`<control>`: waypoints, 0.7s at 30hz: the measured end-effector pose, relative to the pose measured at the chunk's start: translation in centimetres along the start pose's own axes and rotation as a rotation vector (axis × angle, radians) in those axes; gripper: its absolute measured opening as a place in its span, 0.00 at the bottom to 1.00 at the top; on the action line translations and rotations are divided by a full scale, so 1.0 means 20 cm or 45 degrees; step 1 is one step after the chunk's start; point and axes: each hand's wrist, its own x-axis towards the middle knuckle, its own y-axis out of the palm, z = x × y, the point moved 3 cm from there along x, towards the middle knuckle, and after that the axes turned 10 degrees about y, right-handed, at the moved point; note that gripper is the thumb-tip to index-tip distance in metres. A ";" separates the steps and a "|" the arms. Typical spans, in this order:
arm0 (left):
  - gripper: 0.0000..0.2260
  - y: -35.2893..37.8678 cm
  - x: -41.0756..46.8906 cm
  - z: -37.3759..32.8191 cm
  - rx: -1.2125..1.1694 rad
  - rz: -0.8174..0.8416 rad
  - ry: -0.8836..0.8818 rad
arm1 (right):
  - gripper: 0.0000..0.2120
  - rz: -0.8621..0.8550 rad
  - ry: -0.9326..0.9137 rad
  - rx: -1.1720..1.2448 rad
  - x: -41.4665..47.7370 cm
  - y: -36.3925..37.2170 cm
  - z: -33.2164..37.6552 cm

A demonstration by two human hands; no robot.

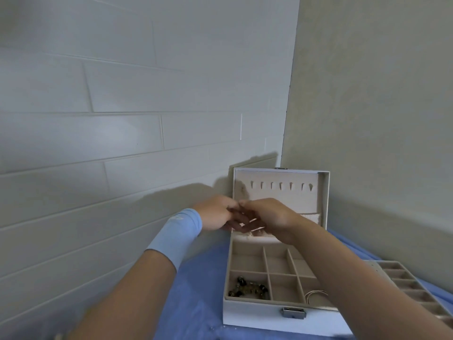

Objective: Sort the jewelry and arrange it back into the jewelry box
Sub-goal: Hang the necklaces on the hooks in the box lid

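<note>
Blue cloth | jewelry box beneath fingers | left hand touching right hand

The fingertips of the left hand and right hand meet in a soft blur before the lid of the jewelry box. Whether they pinch anything is too small and smeared to tell, and they cover the lid's lower left part. The right forearm hides the box's right-hand compartments and most of a thin pale hoop, while the beaded piece in the near left compartment is too blurred to make out single beads. The separate tray is cut off by the right edge.
</note>
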 end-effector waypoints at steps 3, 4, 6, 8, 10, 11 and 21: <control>0.21 -0.01 -0.04 -0.02 0.065 -0.008 -0.038 | 0.18 0.014 0.113 -0.204 -0.04 -0.02 0.01; 0.21 -0.01 -0.04 -0.03 0.063 -0.058 -0.054 | 0.18 -0.021 0.140 -0.283 -0.06 -0.03 0.01; 0.21 0.00 -0.04 -0.02 0.055 -0.172 -0.085 | 0.13 -0.125 0.120 -0.406 -0.09 -0.05 0.03; 0.17 0.03 -0.02 -0.02 0.063 -0.171 -0.103 | 0.09 -0.191 0.024 -0.403 -0.12 -0.07 0.05; 0.13 0.06 0.00 -0.01 0.102 -0.055 -0.100 | 0.10 -0.237 -0.107 -0.356 -0.12 -0.08 0.08; 0.11 0.08 0.01 -0.02 0.099 -0.007 -0.090 | 0.10 -0.282 -0.164 -0.369 -0.12 -0.09 0.09; 0.04 0.04 0.14 0.01 -0.208 -0.054 0.008 | 0.08 -0.429 -0.330 -0.228 0.01 -0.19 0.15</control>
